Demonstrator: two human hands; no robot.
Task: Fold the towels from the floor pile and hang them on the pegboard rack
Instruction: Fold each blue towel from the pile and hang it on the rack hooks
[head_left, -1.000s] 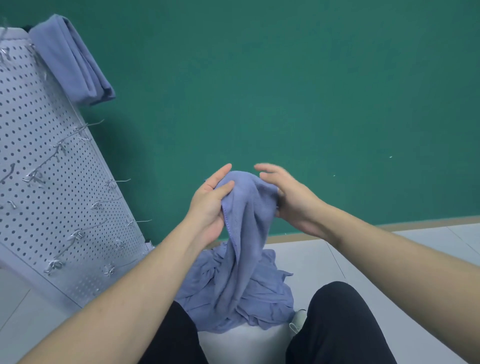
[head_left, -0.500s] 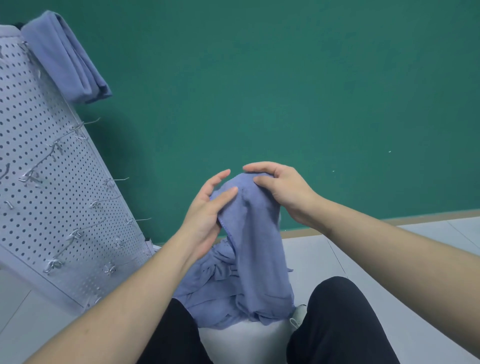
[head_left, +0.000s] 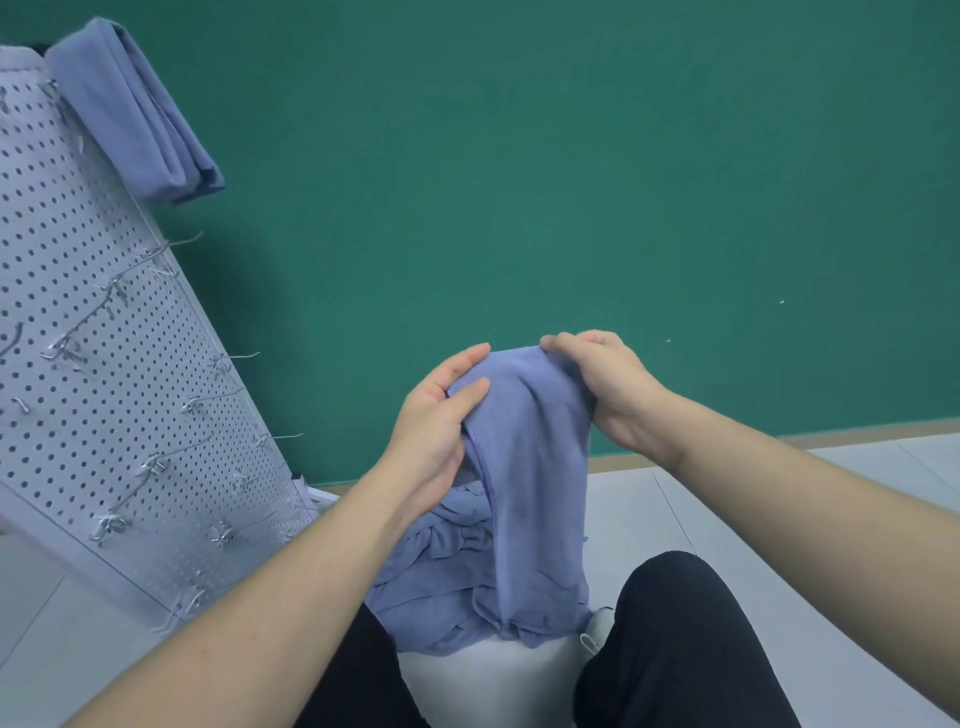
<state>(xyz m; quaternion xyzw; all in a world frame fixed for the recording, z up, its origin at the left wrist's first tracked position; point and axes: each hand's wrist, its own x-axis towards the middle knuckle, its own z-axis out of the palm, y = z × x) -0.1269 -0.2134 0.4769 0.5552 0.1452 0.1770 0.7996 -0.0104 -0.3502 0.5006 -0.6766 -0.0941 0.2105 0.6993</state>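
Since spread wider, towel (head_left: 524, 441) between hands.

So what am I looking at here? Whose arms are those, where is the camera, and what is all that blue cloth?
There is no robot here: a person wears a camera on their head, so you look down along their own bare arms. The left hand and the right hand each pinch the top edge of one blue towel, lifted from the pile of towels on the pale floor between their knees. At the left leans a white pegboard rack with metal hooks; a folded towel already hangs over its top. Behind is a green wall.
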